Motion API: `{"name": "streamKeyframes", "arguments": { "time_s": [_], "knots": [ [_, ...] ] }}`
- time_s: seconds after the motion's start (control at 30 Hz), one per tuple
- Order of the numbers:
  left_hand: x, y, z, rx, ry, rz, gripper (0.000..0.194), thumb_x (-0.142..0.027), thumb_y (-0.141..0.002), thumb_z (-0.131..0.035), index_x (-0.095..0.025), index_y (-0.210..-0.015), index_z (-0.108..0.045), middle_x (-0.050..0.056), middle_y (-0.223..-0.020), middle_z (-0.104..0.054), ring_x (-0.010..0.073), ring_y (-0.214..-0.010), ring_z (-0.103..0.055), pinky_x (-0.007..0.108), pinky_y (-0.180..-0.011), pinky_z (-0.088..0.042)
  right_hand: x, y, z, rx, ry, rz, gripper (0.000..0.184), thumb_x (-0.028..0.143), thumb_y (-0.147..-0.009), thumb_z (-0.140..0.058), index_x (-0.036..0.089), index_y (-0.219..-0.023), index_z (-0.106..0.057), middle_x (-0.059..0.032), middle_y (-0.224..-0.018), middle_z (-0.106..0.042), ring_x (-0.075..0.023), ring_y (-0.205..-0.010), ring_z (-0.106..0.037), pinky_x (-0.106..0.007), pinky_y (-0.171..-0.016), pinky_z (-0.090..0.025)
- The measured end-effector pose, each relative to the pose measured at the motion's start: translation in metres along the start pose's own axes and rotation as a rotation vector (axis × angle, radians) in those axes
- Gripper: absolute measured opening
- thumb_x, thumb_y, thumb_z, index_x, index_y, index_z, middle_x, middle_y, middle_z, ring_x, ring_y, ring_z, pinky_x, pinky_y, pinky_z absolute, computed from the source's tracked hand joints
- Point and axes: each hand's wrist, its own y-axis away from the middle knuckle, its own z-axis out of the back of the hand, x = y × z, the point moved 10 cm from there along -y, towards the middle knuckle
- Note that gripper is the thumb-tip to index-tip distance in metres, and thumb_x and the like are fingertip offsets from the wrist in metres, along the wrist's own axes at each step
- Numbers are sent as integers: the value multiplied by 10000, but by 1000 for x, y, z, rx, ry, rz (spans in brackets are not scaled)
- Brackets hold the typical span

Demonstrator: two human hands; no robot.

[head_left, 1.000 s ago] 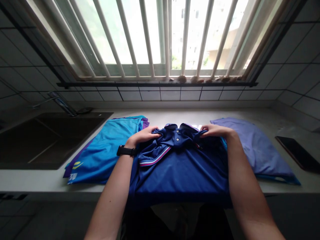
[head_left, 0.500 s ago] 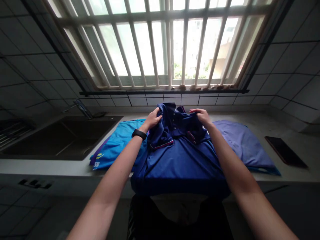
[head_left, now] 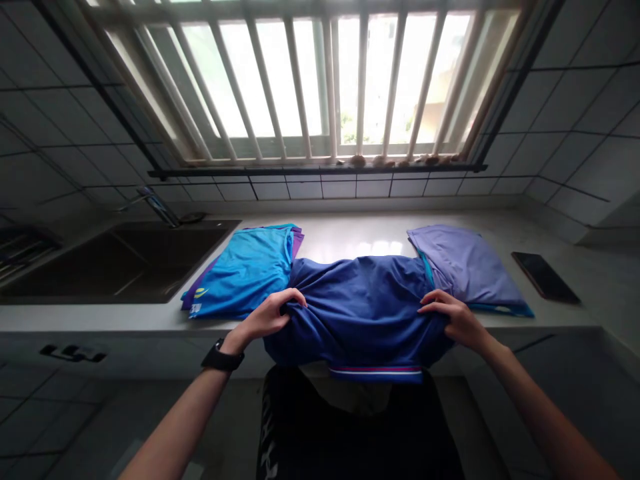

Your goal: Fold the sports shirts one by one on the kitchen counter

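A navy polo shirt (head_left: pixel 360 300) lies across the counter's front edge, part of it hanging over. Its striped trim (head_left: pixel 377 371), red and white, shows at the bottom of the hanging part. My left hand (head_left: pixel 273 313), with a black band on the wrist, pinches the shirt's left side. On the opposite side my right hand (head_left: pixel 450 317) grips the cloth between thumb and fingers. Bright blue folded clothes (head_left: pixel 245 270) with a purple layer lie left of the shirt. To its right rest lavender folded clothes (head_left: pixel 465 267) over a blue layer.
A dark sink (head_left: pixel 115 267) with a faucet (head_left: pixel 160 207) is set into the counter at left. A phone (head_left: pixel 545 277) lies on the right of the white counter (head_left: pixel 340 230). Behind is a barred window (head_left: pixel 310 87) with small objects along its sill.
Both hands have come down toward me and spread apart, pulling the shirt's upper part, collar and sleeves over the front edge. The counter behind the shirt now shows. The view tilts slightly downward.
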Motion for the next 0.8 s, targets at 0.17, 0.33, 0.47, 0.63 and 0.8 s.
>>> {"name": "streamKeyframes", "arguments": {
  "time_s": [0.17,0.33,0.47,0.63,0.8],
  "knots": [
    [-16,1,1,-55,-153,-148,416,-1,-690,-446,-220,-927,-709,59,-1021,-709,198,-1024,-668,333,-958,-535,15,1,3,-14,109,111,572,27,-576,-467,277,-976,-791,-57,-1070,-695,-238,-1026,-703,-382,-934,-566],
    [-29,25,0,7,-175,-225,352,-37,-661,-470,-207,-890,-676,54,-1007,-708,213,-996,-654,365,-963,-526,28,19,4,84,177,196,554,6,-592,-487,248,-1003,-769,-66,-1064,-694,-234,-1019,-684,-369,-920,-552],
    [-11,16,22,-187,-160,-50,306,-123,-740,-469,-202,-976,-648,61,-1005,-710,221,-969,-669,374,-937,-545,30,14,-2,339,72,180,449,110,-777,-536,248,-1136,-768,-82,-1201,-699,-257,-1128,-668,-399,-1003,-532],
    [36,-31,64,-521,-195,365,262,-331,-845,-572,-189,-1060,-611,107,-1081,-714,254,-1000,-692,399,-948,-554,-15,-63,38,-108,222,-123,432,190,-902,-492,200,-1282,-696,-121,-1235,-710,-241,-1059,-698,-376,-1002,-538],
    [78,-84,51,-120,-128,579,462,-501,-661,-802,-181,-948,-633,133,-1069,-750,331,-1073,-699,394,-927,-552,-54,-127,18,94,538,-403,373,310,-842,-726,123,-1165,-736,-201,-1181,-742,-344,-1152,-683,-377,-979,-524]
  ]
}}
